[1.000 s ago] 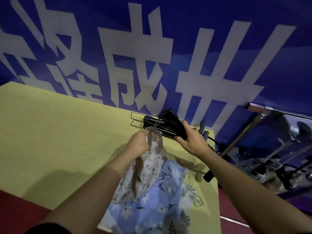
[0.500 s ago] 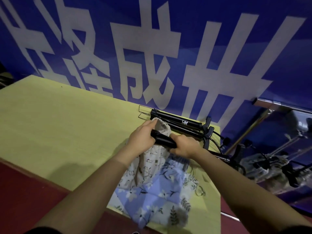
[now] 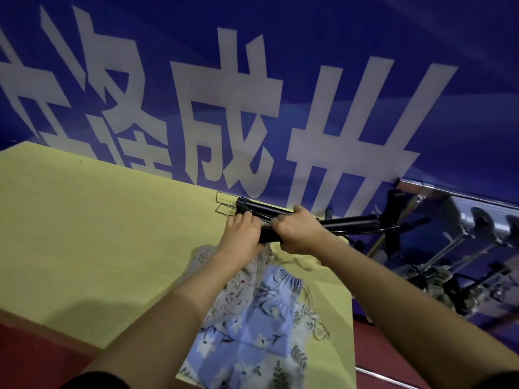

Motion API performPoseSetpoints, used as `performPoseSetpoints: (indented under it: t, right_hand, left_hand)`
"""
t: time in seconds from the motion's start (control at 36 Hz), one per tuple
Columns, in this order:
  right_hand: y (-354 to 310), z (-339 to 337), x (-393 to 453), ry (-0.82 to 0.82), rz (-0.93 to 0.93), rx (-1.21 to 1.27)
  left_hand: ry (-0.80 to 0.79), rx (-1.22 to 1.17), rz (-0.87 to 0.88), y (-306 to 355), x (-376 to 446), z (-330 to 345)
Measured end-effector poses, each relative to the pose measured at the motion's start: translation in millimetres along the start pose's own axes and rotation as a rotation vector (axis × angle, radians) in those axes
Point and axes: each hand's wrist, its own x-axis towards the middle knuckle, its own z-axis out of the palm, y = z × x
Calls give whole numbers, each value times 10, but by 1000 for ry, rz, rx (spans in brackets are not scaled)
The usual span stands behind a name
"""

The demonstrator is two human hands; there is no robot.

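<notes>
A black clip hanger (image 3: 354,221) lies across the far right of the yellow table (image 3: 98,234), its bar running out past the table's right edge. My right hand (image 3: 297,234) grips the hanger's near clip end. My left hand (image 3: 241,234) is curled beside it, pinching the top edge of a pale patterned garment (image 3: 224,279) at that clip. A blue floral garment (image 3: 252,324) lies below it, reaching the table's near edge. A stack of more black hangers (image 3: 258,208) sits just behind my hands.
A blue banner (image 3: 252,94) with large white characters rises right behind the table. To the right stands a metal rail (image 3: 460,193) with more hangers and clothes below it. A red surface (image 3: 33,357) borders the table's near side.
My right hand brought a hanger from the stack down to the pale garment's top edge. Both hands now meet at its clip, and the camera has tilted down slightly.
</notes>
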Motion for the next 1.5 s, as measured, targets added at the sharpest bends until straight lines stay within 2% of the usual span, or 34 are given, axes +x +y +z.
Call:
performPoseSetpoints:
  t: [0.06,0.17,0.25,0.31,0.36,0.47,0.53,0.64,0.78,0.89,1.0,1.19,1.39,1.44,1.5]
  right_hand:
    - [5,42,-24,160,48,-62]
    - [-13,177,-100,504,123,-27]
    - [-20,204,-171,589,144,38]
    - [-32,277,-206,581,181,146]
    - [-61,339,-212,480,274,337]
    - [-97,411,-101,114,494,767]
    - [-117,350,5,53,513,921]
    - [-152,201,236,-8,476,1008]
    - [-111,117,319,34,454,1100]
    - [-51,115,260,57,432,1210]
    - [0,106,166,45,388,1215]
    - [159,158,-26,27,466,1298]
    - [185,-97,-17,239,535,1875]
    - [198,-145,20,274,560,1907]
    - [225,-185,44,306,613,1773]
  left_hand:
    - [27,0,-28,-3,40,-10]
    - [74,-23,-77,-77,99,3]
    - [108,-124,-131,-163,93,42]
    - [147,-239,-163,-210,79,52]
    - [171,-350,-181,-236,59,30]
    - [209,-572,-209,-223,8,-88]
    - [227,-648,-238,-204,-24,-166]
    - [217,-747,-308,-203,-81,-260]
    - [209,-841,-370,-263,-132,-240]
    - [258,-889,-379,-269,-136,-205]
    - [311,-898,-389,-204,-124,-158]
    - [405,-870,-354,-162,-110,-145]
    - [411,-853,-386,-121,-64,-112]
    - [405,-833,-381,-129,-59,-86]
    - [401,-808,-382,-144,-61,-63]
